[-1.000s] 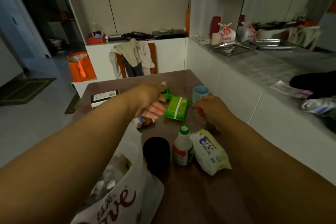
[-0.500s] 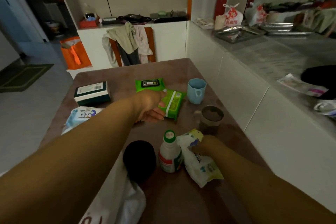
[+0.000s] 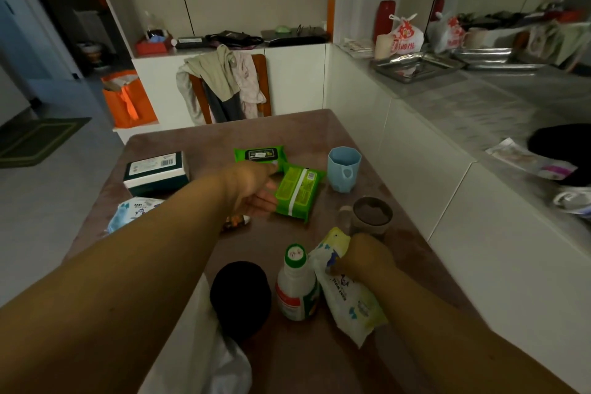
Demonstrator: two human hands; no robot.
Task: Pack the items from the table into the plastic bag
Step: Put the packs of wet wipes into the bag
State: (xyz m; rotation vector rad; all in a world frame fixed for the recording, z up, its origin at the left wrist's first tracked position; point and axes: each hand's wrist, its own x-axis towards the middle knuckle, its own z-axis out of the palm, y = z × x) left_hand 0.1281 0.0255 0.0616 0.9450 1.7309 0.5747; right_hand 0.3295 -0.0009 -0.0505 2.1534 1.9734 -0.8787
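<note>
Your left hand (image 3: 252, 189) grasped the green wipes pack (image 3: 299, 190); fingers partly hidden. Right hand (image 3: 364, 257) pinched the white wipes pack (image 3: 348, 294). Plastic bag (image 3: 198, 358) was cut off by your arm.

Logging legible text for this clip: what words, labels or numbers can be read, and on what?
"BABY": blue wipes pack.
"BABY WIPES", probably: white-yellow pack gripped by the right hand.
Too blurred: barcode box, green packs, bottle, red print on the counter bag.
</note>
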